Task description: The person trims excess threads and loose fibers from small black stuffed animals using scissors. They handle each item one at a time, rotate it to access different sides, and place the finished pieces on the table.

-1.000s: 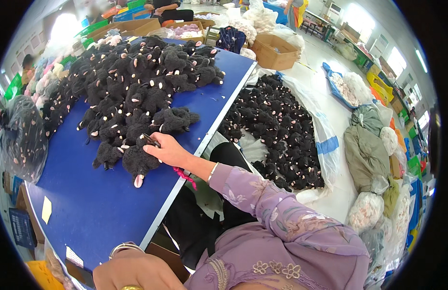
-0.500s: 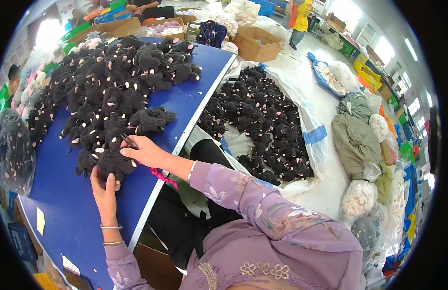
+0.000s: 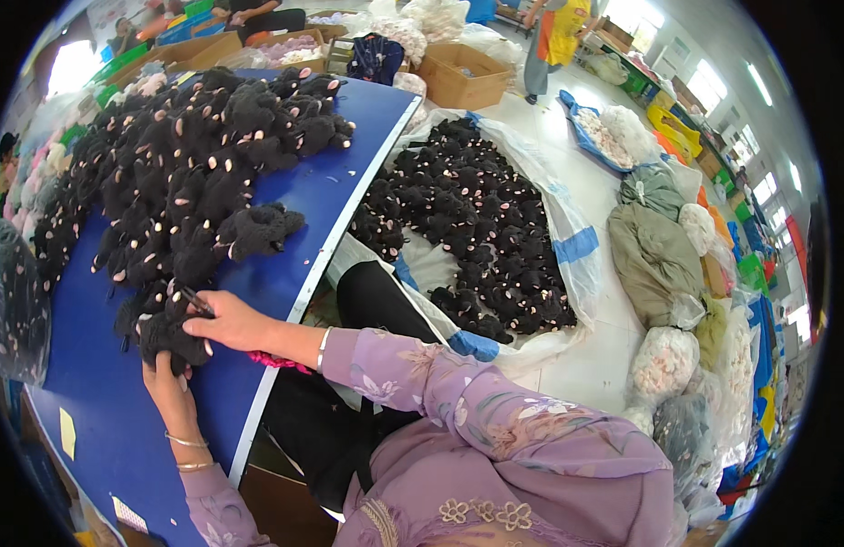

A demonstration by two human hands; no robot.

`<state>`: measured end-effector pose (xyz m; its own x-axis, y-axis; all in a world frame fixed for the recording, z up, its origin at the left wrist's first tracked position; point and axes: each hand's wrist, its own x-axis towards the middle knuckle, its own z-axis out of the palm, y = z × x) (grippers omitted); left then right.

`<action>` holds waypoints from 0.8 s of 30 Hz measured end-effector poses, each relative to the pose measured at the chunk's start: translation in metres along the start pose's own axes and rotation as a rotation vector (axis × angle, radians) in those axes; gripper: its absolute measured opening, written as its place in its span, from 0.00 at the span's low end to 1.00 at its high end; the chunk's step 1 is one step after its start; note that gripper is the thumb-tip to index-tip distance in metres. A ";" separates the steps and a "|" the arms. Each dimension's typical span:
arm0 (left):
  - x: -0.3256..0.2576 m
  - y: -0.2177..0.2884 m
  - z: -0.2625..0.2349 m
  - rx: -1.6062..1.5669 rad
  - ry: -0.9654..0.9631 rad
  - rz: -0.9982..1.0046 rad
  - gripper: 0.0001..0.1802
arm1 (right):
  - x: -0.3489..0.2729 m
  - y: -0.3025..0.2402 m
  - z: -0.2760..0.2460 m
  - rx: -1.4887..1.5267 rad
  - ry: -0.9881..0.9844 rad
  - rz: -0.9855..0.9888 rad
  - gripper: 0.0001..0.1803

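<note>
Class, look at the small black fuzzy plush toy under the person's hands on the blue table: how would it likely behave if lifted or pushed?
The small black fuzzy plush toy probably feels soft and floppy: it sags shapelessly under the left hand and right hand. Likely light, since many like it heap loosely in the pile of black plush toys. Its fuzzy surface would probably drag, not slide or roll, across the blue table.

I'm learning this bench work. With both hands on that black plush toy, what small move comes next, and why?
Probably draw the black plush toy clear of the pile: the left hand grips it from below, the right hand rests on top with a thin dark tool, and the pile crowds it.
</note>
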<state>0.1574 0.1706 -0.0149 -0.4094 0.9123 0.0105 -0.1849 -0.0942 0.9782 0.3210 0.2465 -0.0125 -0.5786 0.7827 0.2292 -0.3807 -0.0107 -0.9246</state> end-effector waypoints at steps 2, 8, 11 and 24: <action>-0.002 0.004 -0.005 -0.008 0.067 -0.025 0.18 | 0.002 -0.002 0.004 -0.072 0.074 -0.023 0.13; 0.000 0.010 0.002 0.075 -0.111 -0.022 0.16 | -0.002 -0.007 -0.011 0.084 0.214 0.229 0.17; -0.001 0.010 -0.005 0.033 -0.237 0.011 0.19 | -0.004 -0.004 -0.010 0.148 0.147 0.187 0.19; 0.001 0.008 -0.007 -0.032 -0.212 -0.064 0.18 | -0.011 -0.011 -0.015 0.057 0.171 0.208 0.17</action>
<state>0.1493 0.1677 -0.0087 -0.1993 0.9799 -0.0049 -0.2344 -0.0428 0.9712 0.3421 0.2471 -0.0092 -0.5203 0.8537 -0.0227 -0.3098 -0.2134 -0.9266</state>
